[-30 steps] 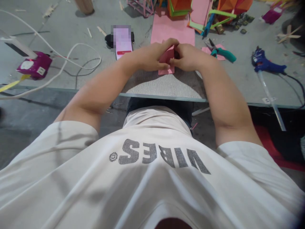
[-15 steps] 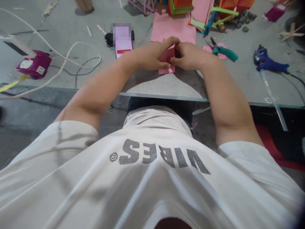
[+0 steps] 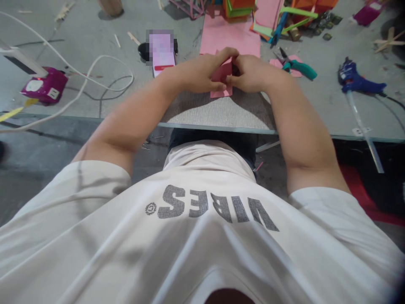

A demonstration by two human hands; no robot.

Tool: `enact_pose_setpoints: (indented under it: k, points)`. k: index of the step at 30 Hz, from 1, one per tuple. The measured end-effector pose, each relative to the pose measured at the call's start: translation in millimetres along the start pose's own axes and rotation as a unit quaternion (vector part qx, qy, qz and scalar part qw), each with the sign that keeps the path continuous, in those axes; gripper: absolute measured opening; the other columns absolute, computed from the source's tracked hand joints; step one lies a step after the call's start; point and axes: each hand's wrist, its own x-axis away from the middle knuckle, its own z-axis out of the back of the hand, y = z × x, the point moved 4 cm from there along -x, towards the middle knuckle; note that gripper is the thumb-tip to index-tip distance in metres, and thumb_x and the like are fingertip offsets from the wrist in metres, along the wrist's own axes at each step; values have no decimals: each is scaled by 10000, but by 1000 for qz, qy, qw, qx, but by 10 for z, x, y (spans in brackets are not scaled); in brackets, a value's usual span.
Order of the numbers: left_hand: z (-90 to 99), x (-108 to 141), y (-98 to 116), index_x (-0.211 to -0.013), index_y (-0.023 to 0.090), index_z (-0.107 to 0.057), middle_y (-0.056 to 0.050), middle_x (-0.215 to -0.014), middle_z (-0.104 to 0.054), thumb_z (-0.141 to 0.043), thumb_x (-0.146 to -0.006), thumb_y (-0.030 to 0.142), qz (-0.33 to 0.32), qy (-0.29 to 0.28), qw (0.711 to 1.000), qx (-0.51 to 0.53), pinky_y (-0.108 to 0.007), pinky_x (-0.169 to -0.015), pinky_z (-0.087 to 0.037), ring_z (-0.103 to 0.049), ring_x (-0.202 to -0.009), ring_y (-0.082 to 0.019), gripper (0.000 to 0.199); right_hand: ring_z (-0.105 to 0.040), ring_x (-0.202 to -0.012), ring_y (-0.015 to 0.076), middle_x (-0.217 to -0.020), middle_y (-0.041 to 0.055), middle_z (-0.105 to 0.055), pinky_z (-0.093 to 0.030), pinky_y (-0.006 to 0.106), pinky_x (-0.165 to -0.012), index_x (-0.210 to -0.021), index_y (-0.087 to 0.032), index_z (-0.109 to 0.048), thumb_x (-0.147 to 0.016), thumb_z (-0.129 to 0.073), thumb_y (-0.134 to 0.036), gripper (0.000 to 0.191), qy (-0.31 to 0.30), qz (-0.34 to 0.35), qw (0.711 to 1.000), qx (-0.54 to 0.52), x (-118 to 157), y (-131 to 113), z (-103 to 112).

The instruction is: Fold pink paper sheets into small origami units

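Between my hands, close to the table's front edge, is a folded piece of pink paper (image 3: pixel 222 75). My left hand (image 3: pixel 206 72) grips its left side, thumb low on the near part and fingers curled over the far edge. On the right side my right hand (image 3: pixel 249 72) pinches the same paper, its thumb near the middle. The fingertips of both hands almost meet at the top, and part of the paper is hidden behind them. Just beyond lies a flat pink sheet (image 3: pixel 229 36). Teal-handled pliers (image 3: pixel 297 67) rest to the right of my right hand.
A phone (image 3: pixel 163 52) lies left of my hands. Farther left, a purple power adapter (image 3: pixel 44 85) sits among white cables (image 3: pixel 90 76). A blue glue gun (image 3: pixel 359 79) with a clear stick over the table edge is at right. Colored paper pieces (image 3: pixel 240 10) are piled at the back.
Almost nothing differs. Both hands keep hold of the pink paper in the same spot, and the view has shifted very slightly.
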Motion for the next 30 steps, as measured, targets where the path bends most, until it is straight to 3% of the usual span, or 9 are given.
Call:
enact_pose_setpoints:
  k: [6, 10, 16, 21, 25, 30]
  points:
    - [5, 7, -7, -2008, 253, -377, -190, -1490, -856, -692, -1004, 572, -6, 5, 1000, 14, -592, -1142, -646, -797, -1287, -422, 1099, -843, -1390, 443, -1479, 183, -900, -665, 587, -1149, -1146, -309, -649, -1188, -741, -431, 159, 1, 2, 1000, 0, 1, 3, 5]
    - [-2, 1, -23, -2014, 282, -355, -190, -1539, -845, -700, -1024, 614, 4, -5, 1000, 10, -599, -1156, -627, -783, -1320, -420, 1100, -856, -1305, 442, -1392, 179, -900, -663, 593, -1112, -1110, -304, -653, -1187, -768, -436, 191, 5, -5, 1000, -1, -14, 24, 0]
    - [18, 19, 26, -2022, 298, -313, -166, -1551, -825, -703, -1054, 560, 13, -17, 1000, 5, -566, -1191, -626, -778, -1369, -410, 1077, -857, -1303, 448, -1409, 189, -912, -659, 581, -1089, -1151, -290, -680, -1183, -770, -418, 159, 6, 8, 1000, -4, -12, 23, -8]
    - [27, 25, 76, -2015, 218, -312, -211, -1576, -816, -678, -1002, 421, 9, -20, 1000, -3, -604, -1185, -630, -790, -1405, -450, 1096, -848, -1265, 435, -1362, 189, -905, -652, 568, -1071, -1072, -302, -597, -1185, -768, -402, 227, 5, 9, 1000, 8, -8, 12, 5]
    - [2, 14, 35, -2018, 273, -312, -190, -1581, -817, -651, -1014, 512, 2, -16, 1000, 9, -605, -1183, -625, -769, -1363, -425, 1087, -833, -1230, 404, -1348, 162, -894, -652, 555, -1074, -1040, -320, -557, -1188, -762, -445, 283, -3, 10, 1000, 6, -17, 28, -2]
    - [-18, -14, -18, -2018, 240, -331, -195, -1493, -819, -649, -955, 510, -13, -4, 1000, 8, -613, -1123, -623, -763, -1296, -427, 1142, -827, -1210, 400, -1326, 149, -885, -656, 578, -1106, -1052, -329, -569, -1154, -786, -498, 294, 0, 10, 1000, 0, -14, 44, 7]
